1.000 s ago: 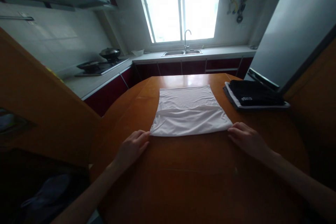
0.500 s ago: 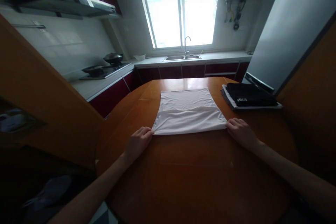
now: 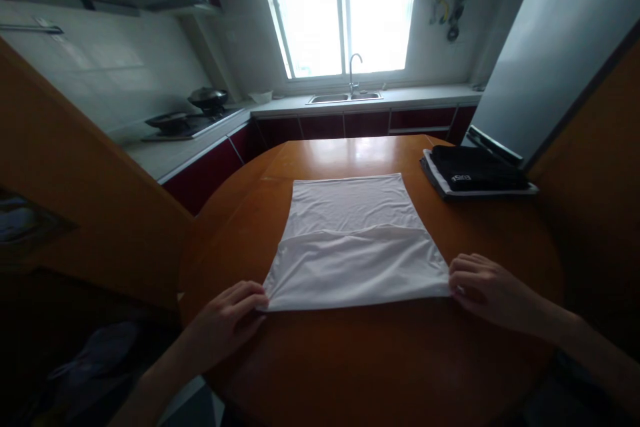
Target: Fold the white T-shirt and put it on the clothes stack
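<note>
A white garment (image 3: 357, 260) of thin, lightly wrinkled fabric lies spread on the wooden table (image 3: 350, 367). Its near part is folded back over the rest, leaving a loose edge across the middle. My left hand (image 3: 233, 313) pinches the near left corner between thumb and fingers. At the near right corner, my right hand (image 3: 487, 290) grips the fabric the same way. The near edge between both hands is pulled fairly straight.
Folded dark and white clothes (image 3: 480, 170) are stacked at the table's right side, near the fridge (image 3: 545, 47). Beyond the table run a counter with a sink (image 3: 345, 98) and a stove with a lidded pan (image 3: 207, 97). A wooden panel (image 3: 100, 167) stands at left.
Both hands have drawn the white garment nearer to me and moved slightly farther apart. Its far edge has also come closer. The camera has shifted a little.
</note>
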Available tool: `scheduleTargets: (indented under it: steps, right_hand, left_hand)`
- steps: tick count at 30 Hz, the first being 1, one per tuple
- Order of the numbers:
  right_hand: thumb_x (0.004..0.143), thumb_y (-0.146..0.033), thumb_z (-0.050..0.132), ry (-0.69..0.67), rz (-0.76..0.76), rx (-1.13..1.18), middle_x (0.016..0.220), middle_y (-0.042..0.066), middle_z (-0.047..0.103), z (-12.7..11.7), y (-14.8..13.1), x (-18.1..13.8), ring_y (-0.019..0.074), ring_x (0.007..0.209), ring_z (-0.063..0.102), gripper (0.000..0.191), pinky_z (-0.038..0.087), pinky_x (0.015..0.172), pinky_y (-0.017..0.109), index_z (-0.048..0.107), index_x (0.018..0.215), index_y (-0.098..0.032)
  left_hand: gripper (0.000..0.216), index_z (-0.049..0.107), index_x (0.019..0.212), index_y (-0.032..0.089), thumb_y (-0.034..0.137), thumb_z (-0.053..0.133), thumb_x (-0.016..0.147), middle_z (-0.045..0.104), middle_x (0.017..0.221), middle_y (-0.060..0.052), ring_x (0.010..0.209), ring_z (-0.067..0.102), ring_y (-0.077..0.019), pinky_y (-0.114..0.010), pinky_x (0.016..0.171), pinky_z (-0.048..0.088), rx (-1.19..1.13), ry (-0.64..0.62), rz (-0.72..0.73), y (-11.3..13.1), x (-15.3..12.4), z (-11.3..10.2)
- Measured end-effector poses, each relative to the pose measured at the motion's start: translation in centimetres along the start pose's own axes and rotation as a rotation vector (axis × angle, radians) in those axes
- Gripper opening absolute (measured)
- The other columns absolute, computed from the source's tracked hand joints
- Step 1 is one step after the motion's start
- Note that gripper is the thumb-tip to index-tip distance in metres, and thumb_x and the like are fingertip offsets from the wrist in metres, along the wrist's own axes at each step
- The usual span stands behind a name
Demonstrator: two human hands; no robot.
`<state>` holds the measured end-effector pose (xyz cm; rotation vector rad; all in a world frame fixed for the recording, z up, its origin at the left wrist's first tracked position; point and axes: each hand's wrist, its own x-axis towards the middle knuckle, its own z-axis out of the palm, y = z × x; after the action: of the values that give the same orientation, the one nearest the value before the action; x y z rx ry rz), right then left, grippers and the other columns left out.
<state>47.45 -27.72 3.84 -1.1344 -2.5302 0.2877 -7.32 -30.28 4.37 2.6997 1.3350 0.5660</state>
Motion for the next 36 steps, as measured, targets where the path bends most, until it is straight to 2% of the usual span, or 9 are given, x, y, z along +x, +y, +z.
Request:
scheduleTargets:
  steps: [3, 5, 10, 12, 17, 23, 28, 31, 36]
  right_hand:
    - [0.095, -0.033, 0.055, 0.138, 0.184, 0.127, 0.092, 0.007, 0.069, -0.3, 2.0, 2.9, 0.0201, 0.084, 0.063, 0.019, 0.048, 0.078, 0.032, 0.068, 0.087, -0.022]
    - [0.091, -0.040, 0.058, 0.174, 0.314, 0.191, 0.089, 0.007, 0.070, -0.3, 4.2, 5.8, 0.0203, 0.077, 0.064, 0.024, 0.048, 0.072, 0.031, 0.070, 0.087, -0.021]
    - [0.076, -0.054, 0.068, -0.134, 0.462, 0.329, 0.068, 0.005, 0.068, 0.8, 9.1, 11.9, 0.0188, 0.062, 0.059, 0.037, 0.041, 0.056, 0.028, 0.072, 0.073, -0.017]
    - [0.073, -0.057, 0.070, -0.165, 0.481, 0.317, 0.063, 0.004, 0.065, 1.4, 9.8, 12.6, 0.0169, 0.058, 0.055, 0.041, 0.037, 0.053, 0.027, 0.069, 0.065, -0.017]
    - [0.075, -0.062, 0.067, -0.130, 0.443, 0.409, 0.059, 0.001, 0.061, 2.4, 10.1, 11.5, 0.0148, 0.057, 0.049, 0.046, 0.035, 0.052, 0.026, 0.068, 0.063, -0.017]
    - [0.077, -0.058, 0.062, -0.045, 0.449, 0.421, 0.064, 0.003, 0.064, 2.8, 9.9, 10.7, 0.0165, 0.061, 0.052, 0.044, 0.038, 0.056, 0.028, 0.070, 0.068, -0.016]
    - [0.079, -0.052, 0.057, 0.016, 0.462, 0.360, 0.062, 0.003, 0.063, 2.7, 8.7, 11.1, 0.0159, 0.059, 0.051, 0.039, 0.036, 0.056, 0.028, 0.067, 0.067, -0.017]
    - [0.080, -0.051, 0.057, 0.116, 0.474, 0.361, 0.065, 0.004, 0.065, 2.4, 7.8, 11.4, 0.0172, 0.061, 0.053, 0.037, 0.038, 0.057, 0.029, 0.067, 0.069, -0.017]
    - [0.083, -0.049, 0.056, 0.291, 0.484, 0.366, 0.069, 0.006, 0.068, 1.9, 7.3, 11.6, 0.0192, 0.063, 0.057, 0.034, 0.040, 0.058, 0.029, 0.068, 0.075, -0.018]
  left_hand:
    - [0.023, 0.070, 0.109, 0.024, 0.038, 0.056, 0.096, 0.070, 0.114, -0.007, 0.101, 0.068, -0.0205, -0.028, 0.091, 0.054, -0.092, 0.070, -0.157, -0.6, 2.6, -0.8]
    - [0.030, 0.070, 0.108, 0.022, 0.044, 0.054, 0.095, 0.072, 0.108, -0.007, 0.094, 0.069, -0.0213, -0.029, 0.085, 0.054, -0.124, 0.093, -0.298, -1.8, 5.6, -1.0]
    - [0.034, 0.074, 0.085, 0.021, 0.050, 0.057, 0.084, 0.074, 0.082, -0.005, 0.074, 0.066, -0.0219, -0.028, 0.067, 0.050, -0.201, -0.170, -0.417, -6.0, 12.6, 0.0]
    - [0.036, 0.073, 0.076, 0.020, 0.053, 0.058, 0.082, 0.070, 0.072, -0.004, 0.066, 0.062, -0.0201, -0.027, 0.061, 0.046, -0.223, -0.220, -0.412, -7.3, 13.8, 0.7]
    - [0.043, 0.072, 0.077, 0.018, 0.057, 0.056, 0.086, 0.066, 0.071, -0.002, 0.065, 0.057, -0.0171, -0.025, 0.060, 0.043, -0.310, -0.185, -0.373, -8.2, 13.2, 2.1]
    - [0.039, 0.072, 0.075, 0.018, 0.053, 0.060, 0.087, 0.064, 0.083, -0.005, 0.074, 0.059, -0.0173, -0.026, 0.068, 0.047, -0.292, -0.102, -0.294, -7.6, 12.3, 2.2]
    - [0.040, 0.069, 0.080, 0.018, 0.055, 0.058, 0.089, 0.066, 0.075, -0.002, 0.069, 0.057, -0.0166, -0.025, 0.064, 0.045, -0.350, -0.054, -0.370, -6.9, 12.5, 1.8]
    - [0.038, 0.069, 0.082, 0.018, 0.054, 0.059, 0.088, 0.066, 0.073, -0.001, 0.068, 0.057, -0.0170, -0.026, 0.063, 0.043, -0.349, -0.012, -0.399, -6.6, 12.6, 1.8]
    - [0.036, 0.069, 0.085, 0.019, 0.054, 0.059, 0.089, 0.069, 0.078, -0.002, 0.072, 0.059, -0.0184, -0.027, 0.066, 0.045, -0.317, 0.169, -0.435, -7.0, 12.8, 2.4]
